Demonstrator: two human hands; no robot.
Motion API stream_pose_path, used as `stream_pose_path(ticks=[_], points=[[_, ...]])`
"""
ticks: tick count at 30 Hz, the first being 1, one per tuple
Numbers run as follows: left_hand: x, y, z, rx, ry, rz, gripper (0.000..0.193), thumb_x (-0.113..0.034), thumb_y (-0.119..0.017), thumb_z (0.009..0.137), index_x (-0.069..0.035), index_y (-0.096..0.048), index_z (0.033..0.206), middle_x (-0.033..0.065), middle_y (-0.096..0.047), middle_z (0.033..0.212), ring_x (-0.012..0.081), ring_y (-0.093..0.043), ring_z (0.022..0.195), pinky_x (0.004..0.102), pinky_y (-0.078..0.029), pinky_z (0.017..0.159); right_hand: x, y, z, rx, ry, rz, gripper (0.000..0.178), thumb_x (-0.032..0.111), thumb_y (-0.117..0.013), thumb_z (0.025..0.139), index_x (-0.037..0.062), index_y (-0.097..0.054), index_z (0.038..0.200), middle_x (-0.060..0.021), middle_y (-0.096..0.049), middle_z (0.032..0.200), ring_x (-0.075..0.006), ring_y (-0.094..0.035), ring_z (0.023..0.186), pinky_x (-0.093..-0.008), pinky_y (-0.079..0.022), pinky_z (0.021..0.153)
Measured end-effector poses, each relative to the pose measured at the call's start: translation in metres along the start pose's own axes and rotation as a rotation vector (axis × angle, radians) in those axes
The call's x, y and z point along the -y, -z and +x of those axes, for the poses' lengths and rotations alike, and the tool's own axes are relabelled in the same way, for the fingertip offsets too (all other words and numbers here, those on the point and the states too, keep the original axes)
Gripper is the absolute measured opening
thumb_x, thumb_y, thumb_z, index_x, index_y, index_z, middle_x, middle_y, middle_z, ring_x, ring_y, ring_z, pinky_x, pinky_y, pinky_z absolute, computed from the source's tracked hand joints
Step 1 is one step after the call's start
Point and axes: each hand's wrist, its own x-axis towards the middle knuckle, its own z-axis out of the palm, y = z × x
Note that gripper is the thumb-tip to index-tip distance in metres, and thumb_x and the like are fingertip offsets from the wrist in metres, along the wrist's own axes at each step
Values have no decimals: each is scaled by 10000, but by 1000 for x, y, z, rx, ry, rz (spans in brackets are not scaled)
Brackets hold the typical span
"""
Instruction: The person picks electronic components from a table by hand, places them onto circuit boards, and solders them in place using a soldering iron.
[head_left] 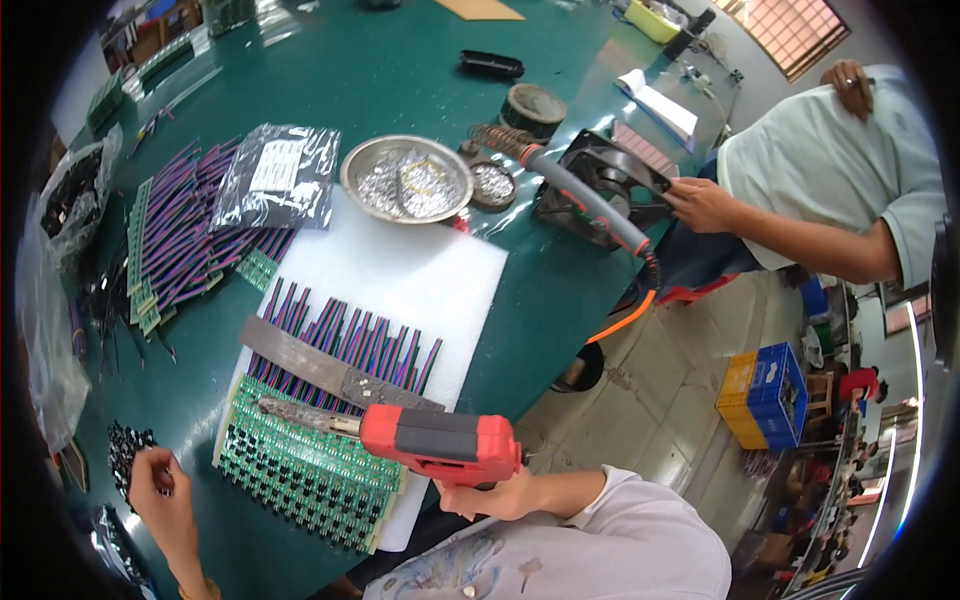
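Observation:
My right hand grips a red and black soldering gun, its long crusted tip lying over a panel of green circuit boards. Rows of small black components stand along the panel's near part. Multicoloured wires run from its far side, under a flat metal bar laid across them. The panel rests on a white foam sheet. At the lower left my left hand has its fingers curled together beside a pile of small black parts; what they pinch is too small to make out.
Beyond the foam are a metal bowl of silvery scraps, a soldering iron, a tape roll and a black fan. Another person's hand touches the fan. Wired boards and a plastic bag lie left.

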Motion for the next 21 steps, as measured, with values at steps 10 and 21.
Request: stream_pose_path(ticks=[10, 21], points=[[-147, 21, -46, 348, -529, -713, 201, 78, -685, 713, 3, -626, 890, 120, -638, 816, 266, -608, 707, 327, -490, 664, -9, -49, 10, -65, 106, -345, 370, 83, -698, 847, 32, -519, 1167, -18, -612, 934, -97, -569, 855, -257, -461, 774], [-148, 4, -62, 121, -648, -688, 201, 83, -691, 727, -3, -629, 898, 116, -623, 769, 252, -575, 648, 341, -461, 630, -21, -66, 12, -91, 243, -343, 345, 25, -672, 859, 2, -524, 1170, -39, -640, 992, -69, -577, 846, -231, -469, 724]])
